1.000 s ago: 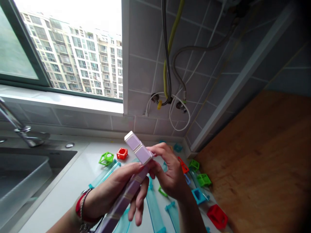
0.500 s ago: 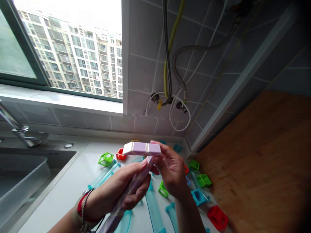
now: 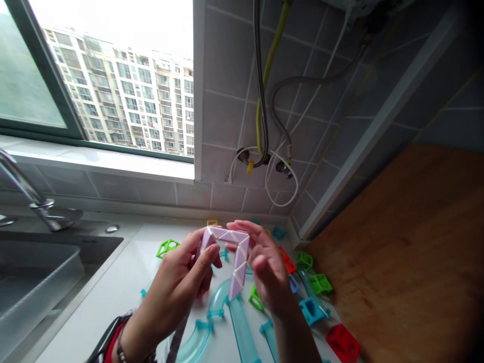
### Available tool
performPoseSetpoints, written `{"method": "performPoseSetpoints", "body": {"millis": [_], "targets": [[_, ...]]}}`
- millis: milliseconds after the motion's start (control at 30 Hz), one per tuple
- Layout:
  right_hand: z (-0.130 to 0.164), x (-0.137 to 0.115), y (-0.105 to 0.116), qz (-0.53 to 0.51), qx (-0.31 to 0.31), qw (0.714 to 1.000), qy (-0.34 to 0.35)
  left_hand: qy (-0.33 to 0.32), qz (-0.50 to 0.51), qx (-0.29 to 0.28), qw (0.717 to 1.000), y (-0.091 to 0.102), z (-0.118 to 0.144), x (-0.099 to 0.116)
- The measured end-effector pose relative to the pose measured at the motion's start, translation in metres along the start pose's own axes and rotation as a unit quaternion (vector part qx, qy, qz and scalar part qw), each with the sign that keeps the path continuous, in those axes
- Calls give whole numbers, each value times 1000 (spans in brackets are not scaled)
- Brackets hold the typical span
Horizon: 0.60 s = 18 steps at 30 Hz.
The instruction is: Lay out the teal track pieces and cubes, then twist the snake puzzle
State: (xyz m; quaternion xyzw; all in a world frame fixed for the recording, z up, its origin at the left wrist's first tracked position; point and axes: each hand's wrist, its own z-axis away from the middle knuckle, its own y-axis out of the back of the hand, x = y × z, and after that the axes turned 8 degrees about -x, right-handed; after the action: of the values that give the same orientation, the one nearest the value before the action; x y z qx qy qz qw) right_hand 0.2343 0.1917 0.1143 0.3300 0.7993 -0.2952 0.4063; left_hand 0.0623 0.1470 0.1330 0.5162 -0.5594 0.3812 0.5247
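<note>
A lilac and white segmented twist puzzle point(image 3: 233, 254) is held up over a white counter point(image 3: 113, 297), bent into an upside-down L. My left hand point(image 3: 177, 290) grips its left end with thumb and fingers. My right hand point(image 3: 266, 269) pinches the bent corner and the hanging part. Below the hands lie clear teal marble-run track pieces point(image 3: 227, 312), one of them curved.
Small green point(image 3: 166, 247), red point(image 3: 343, 343) and blue point(image 3: 310, 308) plastic cube frames are scattered on the counter. A sink point(image 3: 34, 277) with a tap point(image 3: 26, 189) lies at the left. Hoses point(image 3: 264, 101) hang on the tiled wall; a wooden panel point(image 3: 408, 262) stands at the right.
The puzzle's end section has been twisted from straight to a right-angle bend, and more segments are now folded down. My left hand has shifted up along the puzzle toward the bend.
</note>
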Motion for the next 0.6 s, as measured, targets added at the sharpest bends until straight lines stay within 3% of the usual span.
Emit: {"method": "performPoseSetpoints", "body": {"millis": [133,267,400,600], "targets": [[6,-7,-15,68,71,993,-65,-9,-24,-38,999,1,5,1],[8,-11,-17,105,56,991,-60,45,91,-96,990,0,8,7],[9,-10,-17,140,57,988,-44,69,143,-114,981,0,7,11],[5,-6,-20,20,106,993,-52,53,154,-113,980,1,7,8]]}}
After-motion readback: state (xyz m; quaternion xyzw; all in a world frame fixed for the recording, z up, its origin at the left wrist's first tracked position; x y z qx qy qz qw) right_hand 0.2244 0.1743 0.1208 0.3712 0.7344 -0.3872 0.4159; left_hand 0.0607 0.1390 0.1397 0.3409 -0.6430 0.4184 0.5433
